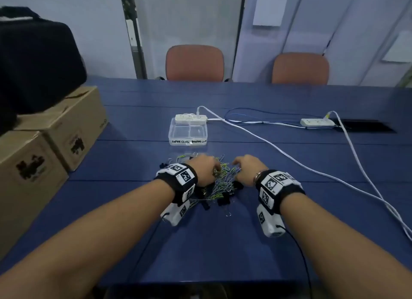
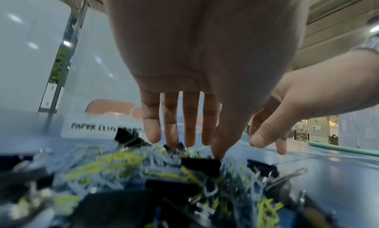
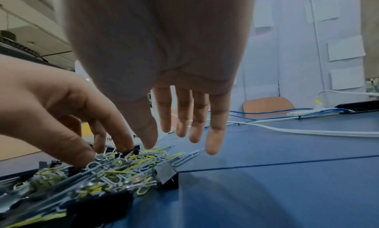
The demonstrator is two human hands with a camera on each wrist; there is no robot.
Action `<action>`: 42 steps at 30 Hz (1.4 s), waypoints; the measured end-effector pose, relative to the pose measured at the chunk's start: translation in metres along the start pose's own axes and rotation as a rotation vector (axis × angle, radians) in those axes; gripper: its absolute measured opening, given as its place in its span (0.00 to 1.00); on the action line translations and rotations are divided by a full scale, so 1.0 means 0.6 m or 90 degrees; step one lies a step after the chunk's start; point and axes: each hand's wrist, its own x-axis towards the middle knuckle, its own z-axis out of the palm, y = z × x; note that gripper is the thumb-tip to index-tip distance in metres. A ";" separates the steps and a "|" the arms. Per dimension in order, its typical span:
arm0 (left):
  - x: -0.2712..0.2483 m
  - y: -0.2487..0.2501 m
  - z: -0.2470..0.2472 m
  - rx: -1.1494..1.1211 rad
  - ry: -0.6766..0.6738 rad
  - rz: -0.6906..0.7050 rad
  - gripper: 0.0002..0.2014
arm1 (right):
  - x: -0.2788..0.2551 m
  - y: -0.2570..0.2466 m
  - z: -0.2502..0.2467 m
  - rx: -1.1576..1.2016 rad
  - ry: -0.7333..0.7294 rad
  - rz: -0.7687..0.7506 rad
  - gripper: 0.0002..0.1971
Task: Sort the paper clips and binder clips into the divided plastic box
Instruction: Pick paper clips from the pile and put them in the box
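A mixed pile of silver and yellow-green paper clips and black binder clips lies on the blue table. Beyond it stands the clear divided box, with handwritten labels for paper clips on the left and binder clips on the right. My left hand hovers over the pile's left side, fingers straight and pointing down, its thumb tip touching a black binder clip. My right hand hangs over the pile's right side, its fingers spread, straight and holding nothing.
Two cardboard boxes and a black bag stand at the left. A white power strip lies right behind the box and another at the far right, with white cables running across the table's right side. Two chairs stand beyond.
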 end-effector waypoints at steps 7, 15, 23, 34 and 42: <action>0.078 -0.014 0.002 -0.020 0.047 0.005 0.18 | 0.050 0.011 0.009 -0.053 -0.044 -0.004 0.19; 0.145 -0.002 -0.012 0.012 -0.113 0.020 0.19 | 0.080 0.022 -0.013 -0.077 -0.118 -0.003 0.24; 0.167 0.022 -0.049 0.043 -0.197 0.054 0.24 | 0.082 0.008 -0.013 -0.032 -0.102 0.002 0.30; 0.165 0.030 -0.046 0.060 -0.166 0.041 0.14 | 0.066 0.005 0.004 0.040 -0.037 0.037 0.21; 0.181 0.018 -0.057 0.052 -0.179 0.020 0.08 | 0.082 0.019 -0.001 0.055 -0.033 -0.001 0.04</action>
